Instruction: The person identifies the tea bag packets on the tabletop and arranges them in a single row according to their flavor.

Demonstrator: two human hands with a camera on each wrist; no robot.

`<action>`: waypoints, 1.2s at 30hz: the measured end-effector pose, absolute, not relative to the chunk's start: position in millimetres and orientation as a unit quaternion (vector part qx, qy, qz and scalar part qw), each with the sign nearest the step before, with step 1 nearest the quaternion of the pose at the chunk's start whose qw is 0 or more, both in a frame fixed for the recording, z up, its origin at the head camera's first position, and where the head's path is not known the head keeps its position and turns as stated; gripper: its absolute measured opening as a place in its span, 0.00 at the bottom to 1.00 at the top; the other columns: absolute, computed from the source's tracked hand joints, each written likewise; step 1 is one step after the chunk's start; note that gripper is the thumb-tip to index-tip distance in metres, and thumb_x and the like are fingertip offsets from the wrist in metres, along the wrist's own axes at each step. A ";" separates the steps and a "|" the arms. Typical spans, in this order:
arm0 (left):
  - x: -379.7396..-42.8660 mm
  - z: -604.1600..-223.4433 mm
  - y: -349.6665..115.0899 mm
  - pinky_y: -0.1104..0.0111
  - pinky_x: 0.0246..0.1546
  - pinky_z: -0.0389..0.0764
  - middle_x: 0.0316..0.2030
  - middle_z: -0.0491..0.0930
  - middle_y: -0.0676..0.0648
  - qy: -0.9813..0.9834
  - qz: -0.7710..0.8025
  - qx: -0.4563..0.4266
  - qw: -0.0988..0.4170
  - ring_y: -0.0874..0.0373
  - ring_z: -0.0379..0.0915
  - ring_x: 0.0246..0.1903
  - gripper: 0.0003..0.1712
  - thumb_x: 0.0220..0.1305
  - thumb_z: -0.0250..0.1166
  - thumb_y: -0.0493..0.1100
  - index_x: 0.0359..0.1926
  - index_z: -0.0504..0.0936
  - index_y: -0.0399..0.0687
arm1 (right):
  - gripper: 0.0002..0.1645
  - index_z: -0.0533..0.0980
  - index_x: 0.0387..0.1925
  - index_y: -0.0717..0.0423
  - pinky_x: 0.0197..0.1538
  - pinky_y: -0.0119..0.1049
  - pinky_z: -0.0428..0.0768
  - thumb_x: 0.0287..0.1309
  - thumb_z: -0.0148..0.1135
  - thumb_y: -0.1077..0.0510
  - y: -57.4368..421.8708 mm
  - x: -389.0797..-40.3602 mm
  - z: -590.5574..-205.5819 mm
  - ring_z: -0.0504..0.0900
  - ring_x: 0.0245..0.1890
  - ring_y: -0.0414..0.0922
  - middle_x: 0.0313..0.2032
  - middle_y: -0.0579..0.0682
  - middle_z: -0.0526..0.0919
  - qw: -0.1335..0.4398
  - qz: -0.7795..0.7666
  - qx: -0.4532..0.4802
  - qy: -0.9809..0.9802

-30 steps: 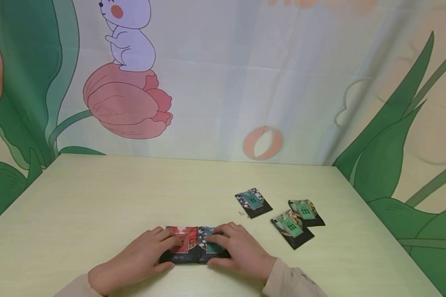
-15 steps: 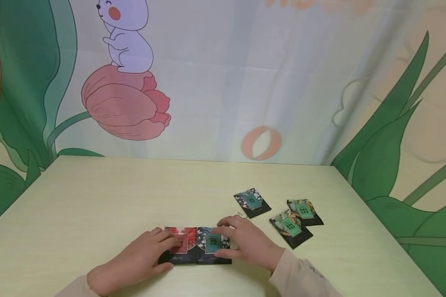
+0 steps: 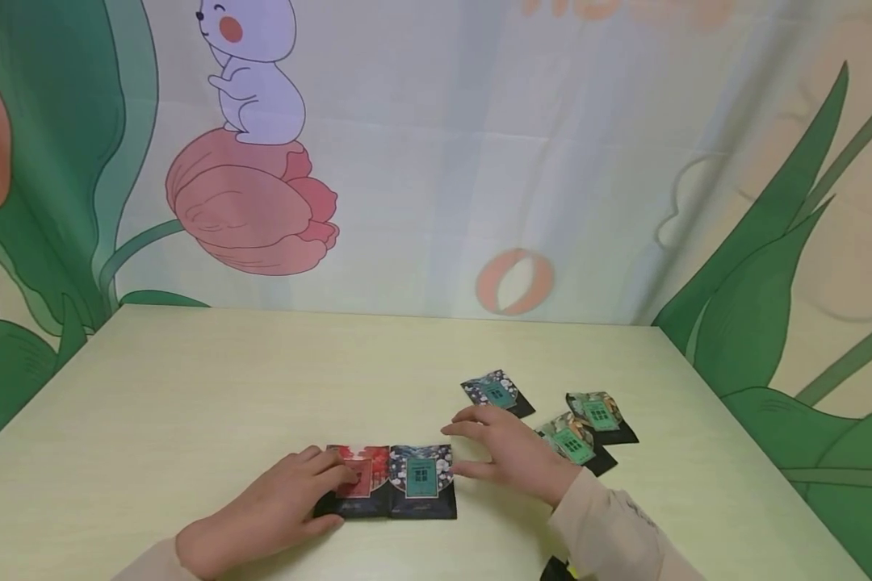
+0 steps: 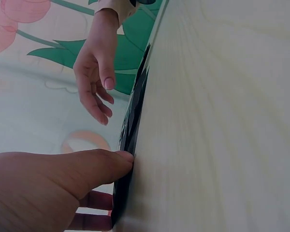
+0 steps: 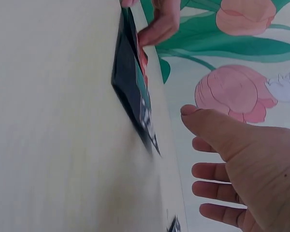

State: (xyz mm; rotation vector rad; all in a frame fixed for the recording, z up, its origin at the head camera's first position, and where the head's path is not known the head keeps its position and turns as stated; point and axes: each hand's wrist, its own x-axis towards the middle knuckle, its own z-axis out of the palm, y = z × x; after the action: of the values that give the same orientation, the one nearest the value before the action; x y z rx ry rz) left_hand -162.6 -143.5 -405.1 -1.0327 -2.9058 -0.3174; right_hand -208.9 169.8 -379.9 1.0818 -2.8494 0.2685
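My left hand (image 3: 272, 504) holds a red-and-black flat sachet (image 3: 369, 507) on the table, its thumb at the near edge and its fingers over the left part. In the left wrist view the thumb rests against the sachet's dark edge. Flush beside it on the right lies a navy sachet with white blossoms and a teal label (image 3: 421, 480). My right hand (image 3: 512, 453) hovers just right of that one, fingers spread and relaxed, holding nothing. It partly covers another blossom sachet (image 3: 497, 390) and a green-labelled sachet (image 3: 571, 444) behind it.
A second green-labelled sachet (image 3: 600, 415) overlaps the first at the right. A small black item with a yellow spot (image 3: 556, 570) shows at the bottom edge by the right sleeve. A printed curtain (image 3: 407, 161) hangs behind the pale table (image 3: 225, 387).
My right hand has let go of the navy blossom sachet and moved right and away, uncovering it. The left hand stays on the red sachet. A black item has come into view at the bottom.
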 end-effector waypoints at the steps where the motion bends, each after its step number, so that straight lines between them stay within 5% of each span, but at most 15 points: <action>1: -162.5 -405.3 -143.5 0.58 0.51 0.76 0.50 0.76 0.54 -0.937 -0.104 -0.333 0.020 0.58 0.69 0.47 0.23 0.55 0.70 0.56 0.51 0.79 0.56 | 0.27 0.77 0.56 0.48 0.59 0.45 0.75 0.57 0.65 0.42 172.1 -210.9 -380.0 0.76 0.55 0.48 0.54 0.49 0.78 0.043 0.090 0.349 -0.932; 12: -162.3 -403.7 -143.3 0.58 0.51 0.76 0.50 0.76 0.54 -0.937 -0.104 -0.333 0.024 0.58 0.69 0.47 0.24 0.55 0.70 0.56 0.51 0.79 0.56 | 0.29 0.76 0.57 0.53 0.59 0.47 0.75 0.57 0.66 0.45 193.8 -236.7 -385.2 0.76 0.57 0.51 0.56 0.53 0.78 0.051 0.107 0.293 -0.949; 36: -161.9 -403.4 -143.8 0.58 0.50 0.76 0.49 0.77 0.55 -0.934 -0.108 -0.341 0.025 0.59 0.70 0.46 0.23 0.56 0.69 0.55 0.52 0.78 0.55 | 0.37 0.62 0.70 0.52 0.66 0.57 0.66 0.63 0.59 0.44 219.8 -266.8 -394.2 0.61 0.69 0.61 0.69 0.61 0.63 -0.061 0.115 0.218 -0.967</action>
State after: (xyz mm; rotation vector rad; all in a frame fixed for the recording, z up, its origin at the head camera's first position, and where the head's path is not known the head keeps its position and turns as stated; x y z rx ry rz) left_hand -161.9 -143.8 -403.4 -1.0535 -2.8873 -0.3333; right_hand -266.8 219.8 -394.2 0.7114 -3.1638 0.3764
